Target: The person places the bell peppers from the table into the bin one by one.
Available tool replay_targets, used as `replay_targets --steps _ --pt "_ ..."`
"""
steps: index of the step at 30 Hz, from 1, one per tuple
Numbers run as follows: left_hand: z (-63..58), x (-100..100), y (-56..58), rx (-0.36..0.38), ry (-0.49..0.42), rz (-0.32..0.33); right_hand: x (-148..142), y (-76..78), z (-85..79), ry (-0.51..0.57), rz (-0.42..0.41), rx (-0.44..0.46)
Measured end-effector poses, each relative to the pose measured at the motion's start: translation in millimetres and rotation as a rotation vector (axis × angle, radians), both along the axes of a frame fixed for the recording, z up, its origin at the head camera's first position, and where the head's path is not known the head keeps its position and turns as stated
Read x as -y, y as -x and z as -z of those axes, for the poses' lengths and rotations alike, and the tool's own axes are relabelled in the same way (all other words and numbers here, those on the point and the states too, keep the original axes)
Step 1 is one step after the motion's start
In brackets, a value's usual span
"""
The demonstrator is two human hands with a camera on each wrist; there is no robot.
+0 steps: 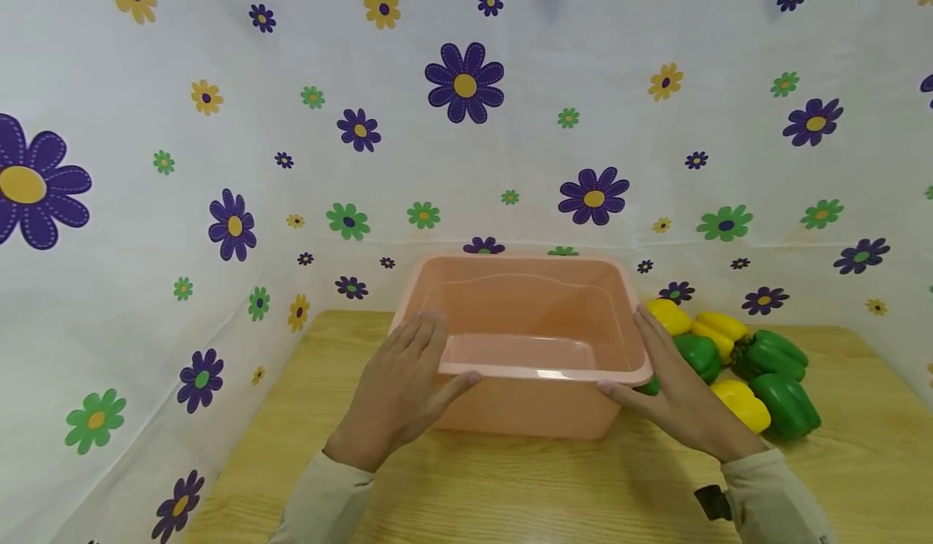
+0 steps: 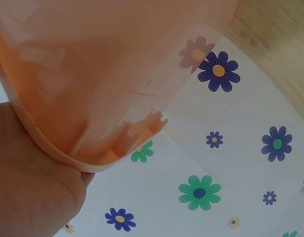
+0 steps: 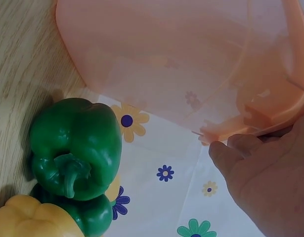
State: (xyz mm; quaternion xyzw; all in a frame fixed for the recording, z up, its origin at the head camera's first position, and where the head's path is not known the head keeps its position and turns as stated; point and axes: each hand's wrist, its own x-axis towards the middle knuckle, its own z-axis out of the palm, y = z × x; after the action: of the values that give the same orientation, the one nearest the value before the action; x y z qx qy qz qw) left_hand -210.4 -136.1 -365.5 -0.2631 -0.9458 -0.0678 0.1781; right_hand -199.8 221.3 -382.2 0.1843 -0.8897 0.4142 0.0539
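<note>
A pink, see-through plastic tub stands in the middle of the wooden table, with nothing visible in it. My left hand holds its near left corner, fingers over the side rim and thumb along the front rim. At the near right corner my right hand grips the rim in mirrored fashion. The right wrist view shows fingertips tucked below that rim. In the left wrist view the palm lies against the rounded corner; most of that hand's fingers are hidden.
To the right of the tub lie several bell peppers, among them a green pepper and a yellow pepper, close to my right hand. A flower-printed sheet rises behind and on the left. A small black piece shows by the right cuff.
</note>
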Motion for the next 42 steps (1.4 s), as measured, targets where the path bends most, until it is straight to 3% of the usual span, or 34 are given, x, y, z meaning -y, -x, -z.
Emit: replay_targets --steps 15,23,33,42 --pt "3.1 -8 -4.6 -0.027 0.05 -0.01 -2 -1.5 -0.7 -0.011 0.0 0.001" --pt "7.3 -6 1.2 -0.113 0.03 -0.018 -3 -1.2 -0.5 -0.003 -0.015 -0.006" --pt "5.1 -8 -0.2 -0.013 -0.009 -0.049 -4 -0.6 -3.6 0.004 -0.023 -0.017" --pt "3.7 -12 -8.3 -0.002 0.008 -0.071 -1 -0.2 -1.8 -0.008 -0.007 -0.002"
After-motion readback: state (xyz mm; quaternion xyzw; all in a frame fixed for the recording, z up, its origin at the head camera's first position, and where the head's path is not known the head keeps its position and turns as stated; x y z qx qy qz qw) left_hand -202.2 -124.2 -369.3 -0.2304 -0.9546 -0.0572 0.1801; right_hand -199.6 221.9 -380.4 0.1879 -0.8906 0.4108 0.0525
